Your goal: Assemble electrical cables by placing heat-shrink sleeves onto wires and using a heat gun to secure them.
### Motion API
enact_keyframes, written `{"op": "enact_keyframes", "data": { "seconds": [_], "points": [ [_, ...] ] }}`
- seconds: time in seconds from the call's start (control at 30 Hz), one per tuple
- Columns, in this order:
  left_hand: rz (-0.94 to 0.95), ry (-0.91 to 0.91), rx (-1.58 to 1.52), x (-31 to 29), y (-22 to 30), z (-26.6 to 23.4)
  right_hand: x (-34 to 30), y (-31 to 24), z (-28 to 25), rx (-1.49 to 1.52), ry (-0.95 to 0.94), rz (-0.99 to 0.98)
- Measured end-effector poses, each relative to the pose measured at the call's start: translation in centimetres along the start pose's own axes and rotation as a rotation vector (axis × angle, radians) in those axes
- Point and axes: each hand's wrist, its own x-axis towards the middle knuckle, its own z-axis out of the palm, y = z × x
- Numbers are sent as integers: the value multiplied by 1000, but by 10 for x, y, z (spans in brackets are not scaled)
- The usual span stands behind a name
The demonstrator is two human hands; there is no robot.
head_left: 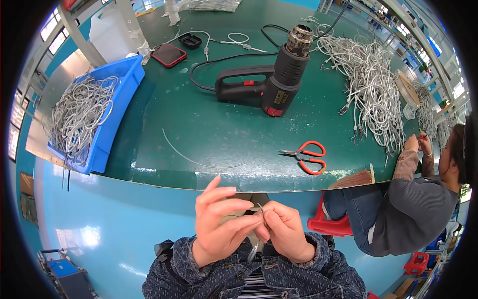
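Over the front edge of the bench, my right hand (286, 231) pinches the end of a thin cable (253, 251) between thumb and fingers. A short dark tip sticks up above the pinch, and a pale grey length hangs below against my jacket. My left hand (219, 222) is beside it with fingers spread, its thumb tip close to or touching the cable end; which of the two I cannot tell. On the bench ahead lie red-handled scissors (311, 158), partly open, and a thin clear strand (186, 157) in a curve.
A black heat gun (286, 74) stands mid-bench. At left is a blue bin (119, 109) of grey cables; behind it, a phone (169, 55) and small black tray (189, 41). A cable heap (371, 89) covers the right. A co-worker (418, 199) sits at right on a red stool (331, 224).
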Motion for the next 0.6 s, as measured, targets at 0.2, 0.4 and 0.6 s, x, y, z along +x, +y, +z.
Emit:
{"op": "enact_keyframes", "data": {
  "seconds": [0.2, 0.4, 0.6],
  "points": [
    [-173, -73, -80, 11, 1, -1, 5, 1, -3, 278, -189, 33],
    [-183, -54, -78, 9, 1, -2, 6, 2, -1, 380, -220, 46],
    [-194, -65, -151, 10, -4, -2, 7, 1, 0, 369, -199, 53]
  ]
}}
